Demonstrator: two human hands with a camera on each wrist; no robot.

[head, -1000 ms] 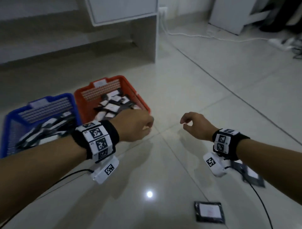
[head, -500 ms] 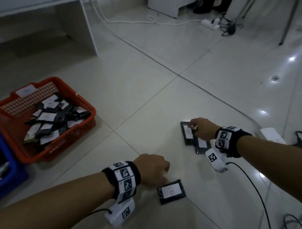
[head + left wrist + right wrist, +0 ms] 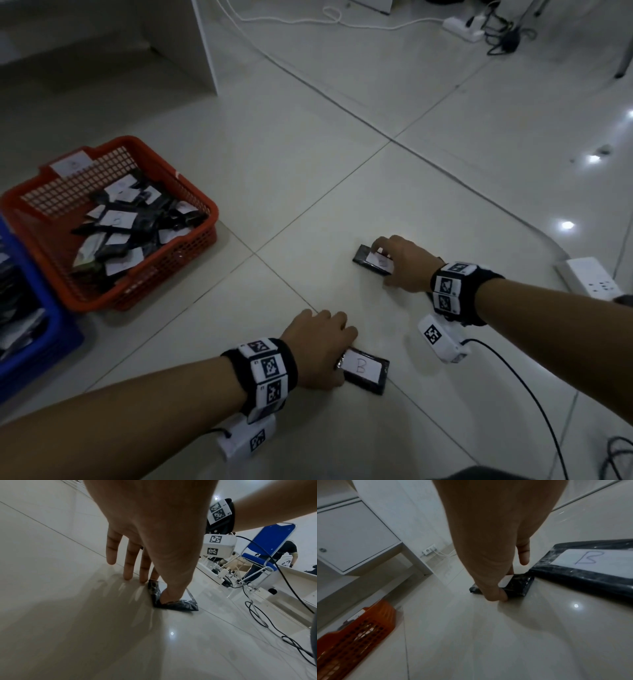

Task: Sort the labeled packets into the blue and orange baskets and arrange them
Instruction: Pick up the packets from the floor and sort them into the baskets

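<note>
- Left hand (image 3: 320,346) is down on the floor (image 3: 308,192), thumb and fingers pinching the near edge of the packet marked B (image 3: 363,370); the left wrist view shows the thumb pressed onto the dark wrapper's corner while the other fingers (image 3: 127,566) reach the tile.
- Right hand (image 3: 402,263) is well ahead of it, curled over a second dark packet (image 3: 368,262) that lies flat on the floor; thumb at the near edge, fingers on the white label. Its letter cannot be read.
- In the right wrist view a third packet (image 3: 590,563), also marked B, lies just beside the one being gripped.
- Orange basket (image 3: 202,205) sits to the left on the floor, a jumble of labeled packets piled inside.
- Blue basket (image 3: 41,329) touches it at the far left edge, only partly in frame, packets inside too.
- White power strip (image 3: 589,282) and cables lie off to the right.
</note>
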